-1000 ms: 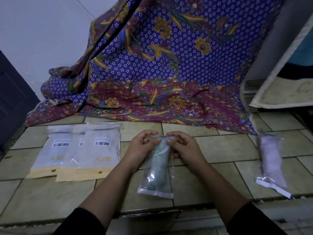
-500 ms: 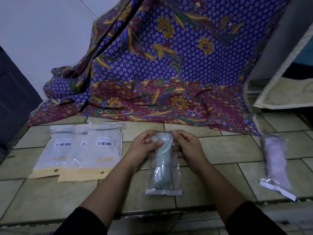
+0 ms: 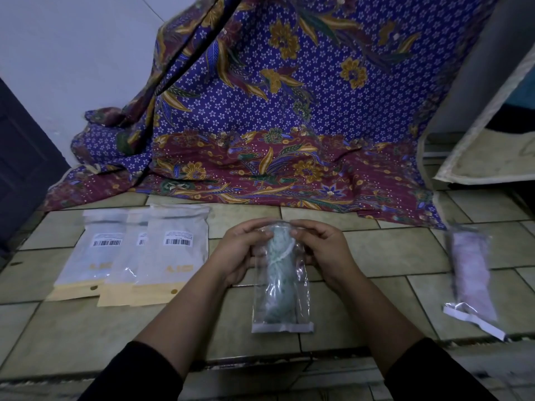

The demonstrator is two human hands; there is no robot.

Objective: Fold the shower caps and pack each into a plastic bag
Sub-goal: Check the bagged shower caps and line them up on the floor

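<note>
Left hand (image 3: 241,251) and right hand (image 3: 321,250) pinch top of plastic bag (image 3: 282,296) holding rolled green shower cap (image 3: 276,273); loose pinch risks cap bulging out.

left hand (image 3: 237,253) bare | right hand (image 3: 324,250) bare | sleeves (image 3: 136,374) dark, probably black, pushed above the forearms

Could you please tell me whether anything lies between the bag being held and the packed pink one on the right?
Nothing visible does. The left hand and right hand pinch the top of the clear bag; only floor tiles lie between it and the pink packed bag.
</note>
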